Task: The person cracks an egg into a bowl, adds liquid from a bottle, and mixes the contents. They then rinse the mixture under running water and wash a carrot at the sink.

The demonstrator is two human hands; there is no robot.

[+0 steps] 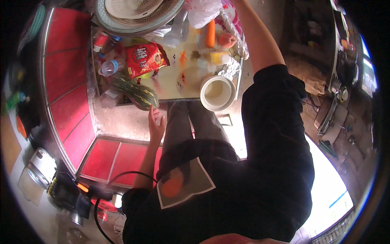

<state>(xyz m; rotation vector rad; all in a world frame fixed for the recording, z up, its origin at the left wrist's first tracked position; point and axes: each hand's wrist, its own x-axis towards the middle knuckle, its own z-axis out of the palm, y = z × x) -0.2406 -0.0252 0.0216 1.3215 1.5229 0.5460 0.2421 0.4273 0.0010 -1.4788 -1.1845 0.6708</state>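
Observation:
My left hand (154,125) is low by the front edge of the table, its fingers stretched out and apart, holding nothing. Its fingertips come up to the near end of a long green striped squash (132,91); whether they touch it I cannot tell. Beyond the squash lies a shiny red bag (145,61) with something green under it. My right arm (263,40) reaches forward along the table's right side and leaves the picture at the top, so the right hand is out of sight.
A white bowl (218,108) stands at the table's near right corner. Behind it are a yellow container with a pale lid (220,58), a carrot (210,34) and a pinkish round fruit (226,40). Stacked baskets (106,20) stand at the back left, a clear plastic bottle (110,67) at the left.

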